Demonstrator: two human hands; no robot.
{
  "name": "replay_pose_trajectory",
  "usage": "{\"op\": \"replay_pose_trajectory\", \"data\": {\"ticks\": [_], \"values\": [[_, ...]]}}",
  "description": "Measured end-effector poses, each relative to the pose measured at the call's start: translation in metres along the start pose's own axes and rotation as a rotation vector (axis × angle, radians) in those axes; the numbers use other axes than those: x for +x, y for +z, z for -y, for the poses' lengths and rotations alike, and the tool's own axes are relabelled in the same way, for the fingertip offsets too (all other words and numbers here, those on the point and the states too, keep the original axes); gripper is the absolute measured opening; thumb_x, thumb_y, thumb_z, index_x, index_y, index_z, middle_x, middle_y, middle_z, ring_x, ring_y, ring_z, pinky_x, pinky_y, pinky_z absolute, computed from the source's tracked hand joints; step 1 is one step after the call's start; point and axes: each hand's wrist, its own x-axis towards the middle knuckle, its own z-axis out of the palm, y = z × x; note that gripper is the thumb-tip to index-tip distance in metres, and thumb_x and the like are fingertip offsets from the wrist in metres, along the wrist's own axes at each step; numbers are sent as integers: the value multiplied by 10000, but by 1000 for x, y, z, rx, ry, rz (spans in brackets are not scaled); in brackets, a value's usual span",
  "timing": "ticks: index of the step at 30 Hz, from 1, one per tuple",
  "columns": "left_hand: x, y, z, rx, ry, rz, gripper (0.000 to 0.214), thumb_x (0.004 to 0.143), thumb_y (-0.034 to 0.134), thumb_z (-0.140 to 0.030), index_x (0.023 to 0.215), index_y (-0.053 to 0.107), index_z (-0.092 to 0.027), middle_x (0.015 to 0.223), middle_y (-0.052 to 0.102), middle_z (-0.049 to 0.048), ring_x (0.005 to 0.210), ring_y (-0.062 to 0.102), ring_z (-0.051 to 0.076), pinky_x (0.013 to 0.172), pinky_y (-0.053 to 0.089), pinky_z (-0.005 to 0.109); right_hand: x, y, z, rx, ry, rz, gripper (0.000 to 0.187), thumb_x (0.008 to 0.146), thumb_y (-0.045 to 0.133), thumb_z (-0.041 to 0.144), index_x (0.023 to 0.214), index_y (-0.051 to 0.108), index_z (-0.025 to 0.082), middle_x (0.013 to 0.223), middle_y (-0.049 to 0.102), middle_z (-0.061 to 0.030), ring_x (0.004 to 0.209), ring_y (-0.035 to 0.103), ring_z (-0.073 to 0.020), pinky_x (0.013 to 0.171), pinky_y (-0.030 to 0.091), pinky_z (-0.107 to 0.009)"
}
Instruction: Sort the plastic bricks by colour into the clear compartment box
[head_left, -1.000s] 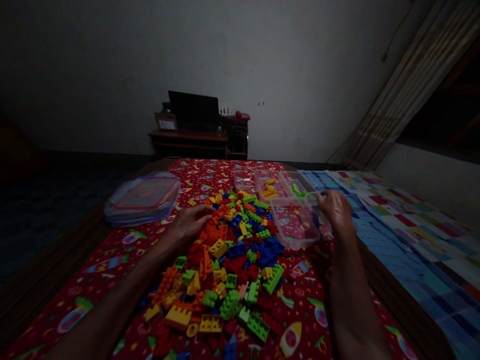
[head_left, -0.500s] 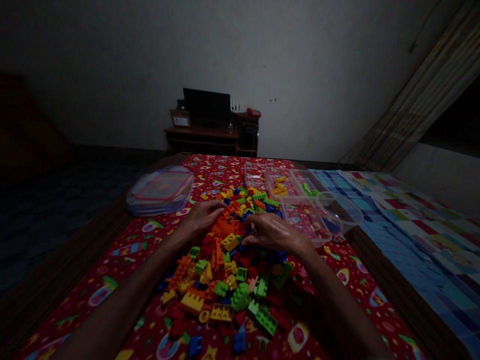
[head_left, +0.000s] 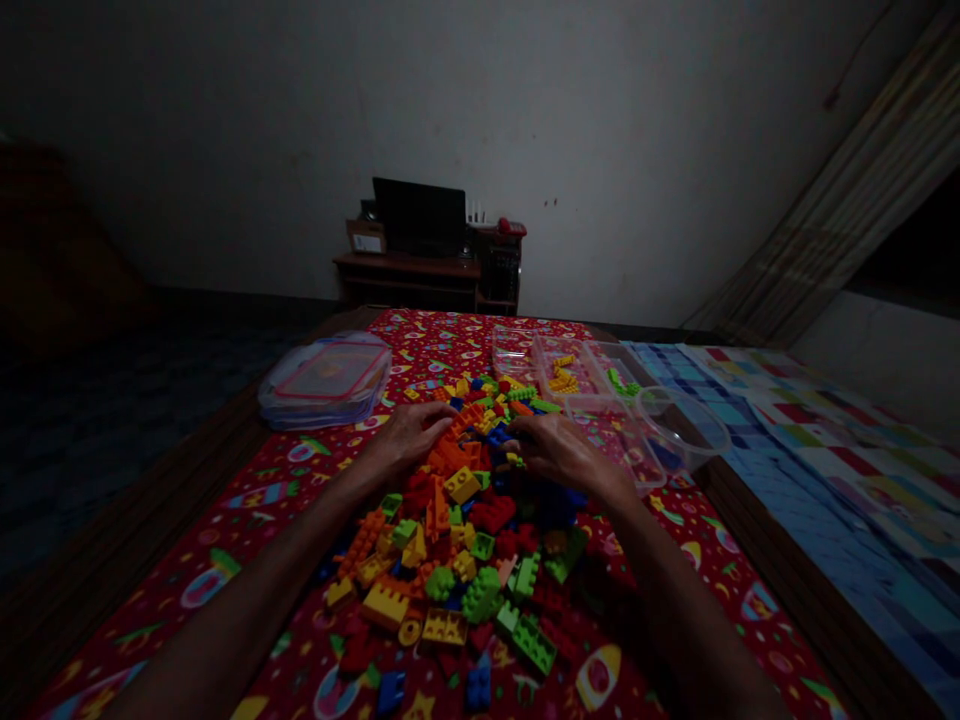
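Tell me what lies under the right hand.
Blue bricks show at the near side of the right hand, and a small yellowish brick shows by its fingertips. Whatever lies directly beneath the palm is covered and cannot be told.

The brown table (head_left: 780, 560), spread with a red patterned cloth (head_left: 420, 340), carries a loose heap of colourful toy bricks (head_left: 461, 485) along its middle, stacked plastic lids (head_left: 326, 385) at left, and clear boxes (head_left: 577, 398) and a round tub (head_left: 701, 455) at right.
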Motion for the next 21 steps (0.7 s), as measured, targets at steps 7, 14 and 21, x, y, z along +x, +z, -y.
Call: {"op": "replay_pose_trajectory", "data": {"ticks": [7, 14, 21], "values": [[1, 4, 5, 34, -16, 1, 385, 795, 449, -452, 986, 701, -232, 997, 732, 29, 892, 665, 224, 857, 491, 303, -9, -30, -43, -63, 273, -369, 251, 897, 488, 333, 994, 663, 182, 869, 693, -64, 729, 615, -164, 664, 417, -253], [1, 2, 0, 46, 0, 3, 383, 787, 434, -444, 954, 705, -231, 954, 737, 35, 878, 671, 235, 813, 502, 307, -49, -60, -104, -420, 700, -519, 324, 869, 461, 318, 1067, 658, 154, 975, 691, -142, 885, 624, -252, 782, 438, -337], [0, 3, 1, 22, 6, -18, 367, 779, 455, -445, 938, 708, -231, 923, 740, 36, 854, 679, 236, 791, 507, 306, -75, -63, -133, -469, 920, -511, 364, 841, 487, 395, 1032, 679, 151, 1008, 679, -156, 957, 599, -291, 800, 447, -385]]}}
